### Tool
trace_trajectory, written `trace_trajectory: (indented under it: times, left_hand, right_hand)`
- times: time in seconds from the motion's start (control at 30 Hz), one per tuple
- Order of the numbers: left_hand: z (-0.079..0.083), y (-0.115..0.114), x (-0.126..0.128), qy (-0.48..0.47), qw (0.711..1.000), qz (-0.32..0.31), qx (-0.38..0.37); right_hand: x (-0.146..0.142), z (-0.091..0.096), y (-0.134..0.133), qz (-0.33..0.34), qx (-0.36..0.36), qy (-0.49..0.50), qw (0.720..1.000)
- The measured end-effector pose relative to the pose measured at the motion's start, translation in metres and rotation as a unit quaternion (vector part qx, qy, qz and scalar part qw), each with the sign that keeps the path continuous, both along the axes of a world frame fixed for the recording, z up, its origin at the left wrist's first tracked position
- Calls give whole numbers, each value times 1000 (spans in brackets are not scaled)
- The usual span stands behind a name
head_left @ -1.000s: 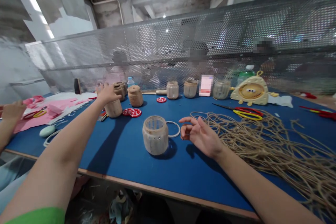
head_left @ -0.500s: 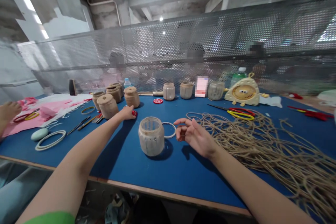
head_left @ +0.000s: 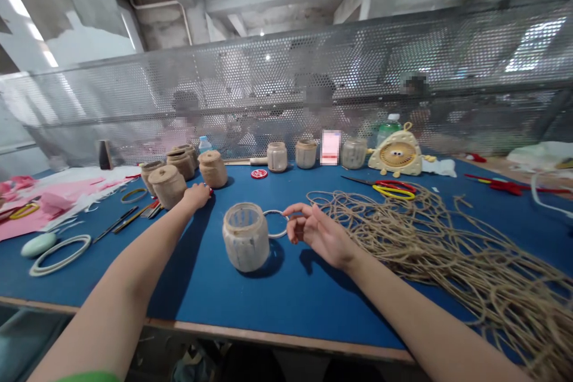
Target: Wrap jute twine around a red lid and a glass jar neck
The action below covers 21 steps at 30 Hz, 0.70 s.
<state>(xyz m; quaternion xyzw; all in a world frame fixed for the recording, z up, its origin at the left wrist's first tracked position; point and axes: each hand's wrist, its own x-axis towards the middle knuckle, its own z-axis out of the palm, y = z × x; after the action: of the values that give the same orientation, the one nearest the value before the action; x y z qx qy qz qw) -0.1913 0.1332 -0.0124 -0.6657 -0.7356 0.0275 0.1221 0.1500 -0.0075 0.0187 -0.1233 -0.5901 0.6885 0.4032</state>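
A thin white ring (head_left: 276, 236) is nearly touched by the half-open right hand (head_left: 313, 231). The left hand (head_left: 196, 196) is closed on a small red disc (head_left: 210, 191).

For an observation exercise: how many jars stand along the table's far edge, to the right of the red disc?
3: a jar right of the disc, a jar next along, a jar beside the fan. None looks hidden.

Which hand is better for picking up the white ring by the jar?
Probably the right hand: its fingers sit right beside the white ring. The left hand looks farther off, beyond the pale jar, next to a twine-wrapped jar.
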Motion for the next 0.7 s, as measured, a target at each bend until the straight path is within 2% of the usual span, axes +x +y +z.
trace_trajectory:
  times: [0.17,0.27,0.33,0.4,0.47,0.57,0.63,0.7]
  left_hand:
    - [-1,-10,16,-8,997,12,79]
    - [0,-18,31,-46,993,7,107]
    - [3,-23,43,-83,991,-35,102]
    - [6,-27,57,-127,982,-123,63]
    - [10,-30,71,-177,956,-232,-1]
    - [14,-34,92,-257,888,-370,-93]
    - [12,-37,102,-308,838,-424,-152]
    - [7,-40,107,-365,797,-441,-193]
  right_hand:
    - [2,2,1,-24,15,6,1000]
    - [3,4,3,-92,24,25,995]
    - [3,4,5,-163,35,25,986]
    - [3,3,8,-233,61,-21,970]
    - [2,1,12,-276,90,-86,953]
    - [4,-4,21,-310,119,-147,932]
    - [9,-7,29,-341,146,-183,910]
    - [14,-10,37,-367,185,-229,883]
